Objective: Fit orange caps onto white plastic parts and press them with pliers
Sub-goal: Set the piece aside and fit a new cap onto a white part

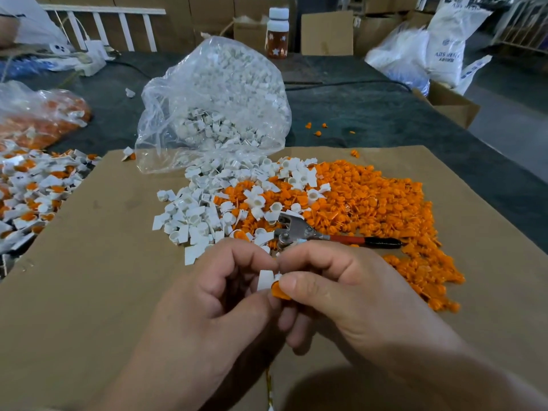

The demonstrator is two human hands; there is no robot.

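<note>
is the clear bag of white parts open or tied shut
Open. The bag gapes at its mouth toward the cardboard, and white parts spill out of it.

Left hand (213, 295) and right hand (338, 289) meet fingertip-to-fingertip, fingers curled.

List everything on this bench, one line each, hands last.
white part: one, white, in the left hand.
orange cap: one, orange, under the right thumb.
pliers: one, steel with red-black handle, lying on the heaps.
loose white parts: many, white, mid-cardboard.
loose orange caps: many, orange, right of them.
clear bag: one, holding white parts, behind the heaps.
capped pieces: many, white-orange, far left.
cardboard: one, brown, under the heaps.
bottle: one, white lid, far edge.
left hand: grips white part.
right hand: pinches orange cap.
</note>
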